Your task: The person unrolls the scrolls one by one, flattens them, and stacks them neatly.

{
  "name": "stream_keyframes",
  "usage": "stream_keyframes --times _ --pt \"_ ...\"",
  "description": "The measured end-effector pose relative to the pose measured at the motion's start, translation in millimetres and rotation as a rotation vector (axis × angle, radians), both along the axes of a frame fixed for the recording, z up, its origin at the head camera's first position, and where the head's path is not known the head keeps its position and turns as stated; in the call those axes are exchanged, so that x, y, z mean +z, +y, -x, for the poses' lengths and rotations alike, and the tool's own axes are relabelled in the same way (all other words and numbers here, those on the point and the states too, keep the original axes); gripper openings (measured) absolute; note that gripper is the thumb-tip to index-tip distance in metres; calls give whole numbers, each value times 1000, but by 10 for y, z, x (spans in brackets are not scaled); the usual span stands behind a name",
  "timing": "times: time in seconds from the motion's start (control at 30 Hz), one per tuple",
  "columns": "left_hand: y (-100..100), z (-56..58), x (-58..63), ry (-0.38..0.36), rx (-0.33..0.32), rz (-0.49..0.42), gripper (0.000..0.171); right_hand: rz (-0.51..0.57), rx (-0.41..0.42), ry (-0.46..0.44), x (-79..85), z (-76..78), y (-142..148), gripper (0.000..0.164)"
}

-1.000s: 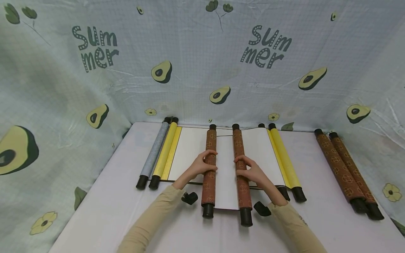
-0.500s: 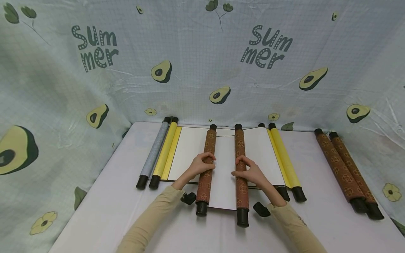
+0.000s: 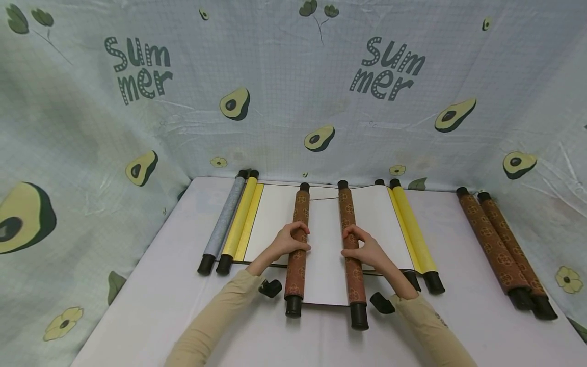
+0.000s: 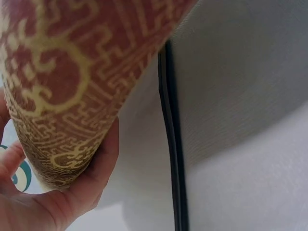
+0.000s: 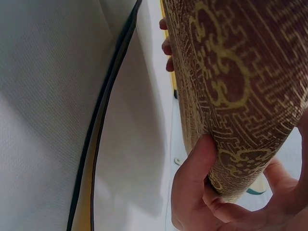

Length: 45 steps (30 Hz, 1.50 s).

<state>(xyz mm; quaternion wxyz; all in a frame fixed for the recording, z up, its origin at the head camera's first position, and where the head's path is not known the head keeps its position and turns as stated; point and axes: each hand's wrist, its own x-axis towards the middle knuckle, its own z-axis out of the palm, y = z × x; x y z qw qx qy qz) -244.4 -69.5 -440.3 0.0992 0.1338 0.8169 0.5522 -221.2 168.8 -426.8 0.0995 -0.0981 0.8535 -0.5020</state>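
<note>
My left hand (image 3: 285, 242) and right hand (image 3: 368, 251) grip the left brown roll (image 3: 295, 279) and right brown roll (image 3: 355, 283), slightly farther apart now, midway between the side edges of the surface (image 3: 151, 306), so more white sheet (image 3: 324, 255) seems unrolled.

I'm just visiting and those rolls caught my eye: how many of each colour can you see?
Brown rolls: 4
Yellow rolls: 2
Blue-grey roll: 1
Total: 7
I left out two black ends beside the yellow roll on the right; no colour shows there.
</note>
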Motion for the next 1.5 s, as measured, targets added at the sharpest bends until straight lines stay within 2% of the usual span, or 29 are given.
stream_keyframes --times 0.17,0.33,0.5,0.53,0.63,0.8,1.17,1.5 --pt "-26 -3 22 -3 -25 -4 34 5 14 3 2 -5 19 34" --pt "-90 17 15 23 -67 -21 26 9 9 -3 7 -6 51 33" --pt "-112 19 34 -27 -62 -23 23 1 7 4 -2 3 76 32" --pt "-102 15 49 -56 -45 -11 23 -3 7 6 -7 5 81 31" --pt "-91 9 70 -65 -30 9 24 -8 7 12 -20 7 97 30" --pt "-88 11 61 -48 -15 26 22 -11 5 18 -16 5 109 28" --pt "-91 13 33 6 -38 53 31 -15 25 49 31 -29 112 32" --pt "-92 -1 87 -10 -63 21 31 -28 33 46 21 -23 155 33"
